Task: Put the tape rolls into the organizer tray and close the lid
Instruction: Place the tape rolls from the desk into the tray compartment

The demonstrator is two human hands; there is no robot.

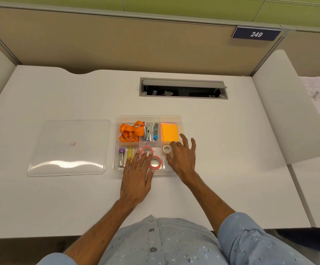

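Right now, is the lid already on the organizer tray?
No, the clear lid lies flat on the desk, left of the open organizer tray.

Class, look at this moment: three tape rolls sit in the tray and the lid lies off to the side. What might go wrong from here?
1. The left hand rests its fingers on the two pink tape rolls; a roll left tilted might stop the clear lid seating flat.
2. The right hand crowds the white tape roll near the organizer tray wall and may knock it out.
3. The lid is nearly see-through, so lining it up may be fiddly.
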